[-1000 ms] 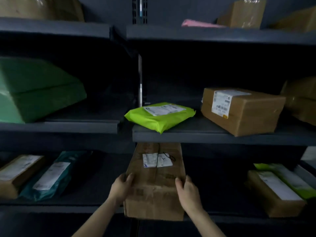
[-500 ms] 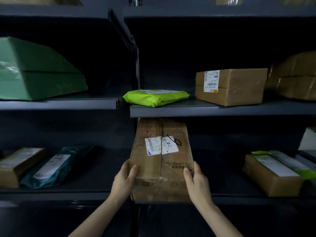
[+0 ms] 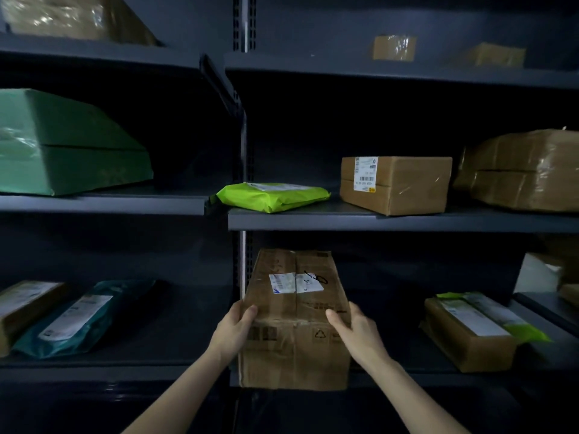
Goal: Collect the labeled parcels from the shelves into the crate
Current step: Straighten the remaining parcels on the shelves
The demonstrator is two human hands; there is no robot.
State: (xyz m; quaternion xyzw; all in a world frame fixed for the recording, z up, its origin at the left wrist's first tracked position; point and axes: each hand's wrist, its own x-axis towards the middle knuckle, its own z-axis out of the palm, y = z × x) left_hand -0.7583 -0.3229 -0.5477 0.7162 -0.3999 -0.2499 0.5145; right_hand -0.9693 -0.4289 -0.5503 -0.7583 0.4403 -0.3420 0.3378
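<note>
A long brown cardboard box (image 3: 294, 311) with a white label on top lies on the lower dark shelf (image 3: 407, 375), its near end sticking out past the front edge. My left hand (image 3: 233, 330) grips its left side and my right hand (image 3: 355, 332) grips its right side. On the shelf above lie a lime-green mailer (image 3: 272, 195) and a labeled brown box (image 3: 394, 183). No crate is in view.
A large green parcel (image 3: 69, 145) fills the middle left shelf. Lower left holds a teal mailer (image 3: 75, 317) and a brown box (image 3: 22, 305). Lower right holds a labeled brown box (image 3: 466, 333) with a green mailer behind. A taped brown parcel (image 3: 520, 170) sits far right.
The view has dropped lower and closer to the lower shelf. Both hands stay on the sides of the long box, which has slid a little toward me.
</note>
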